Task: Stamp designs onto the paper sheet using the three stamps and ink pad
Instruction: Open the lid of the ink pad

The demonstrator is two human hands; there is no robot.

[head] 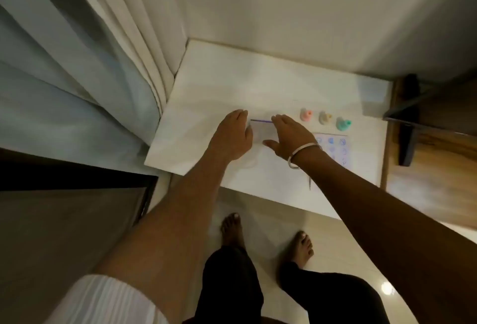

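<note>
1. I read the white table (pixel 206 96) as laid out for work: three stamps stand in a row toward its right edge, a pink stamp (pixel 306 115), a yellowish stamp (pixel 324 117) and a green stamp (pixel 342 123), all upright, so each handle is easy to grasp.
2. The paper sheet (pixel 335 150) lies just in front of that row, near the right edge, already carrying blue prints. So I judge the stamping well along or finished.
3. Between my hands sits a small flat case with a purple far edge, which I take for the ink pad (pixel 261 127). It is blurred; I cannot tell whether its lid is up or down.
4. My left hand (pixel 233 137) lies palm down, fingers extended and loosely together, at the pad's left side. It seems to steady the pad, not grip it.
5. My right hand (pixel 289 136) is also flat and spread, thumb out toward the front edge, a bangle (pixel 304 154) on the wrist; it holds nothing I can see.
6. Both forearms reach from the front edge, converging on the pad.
</note>
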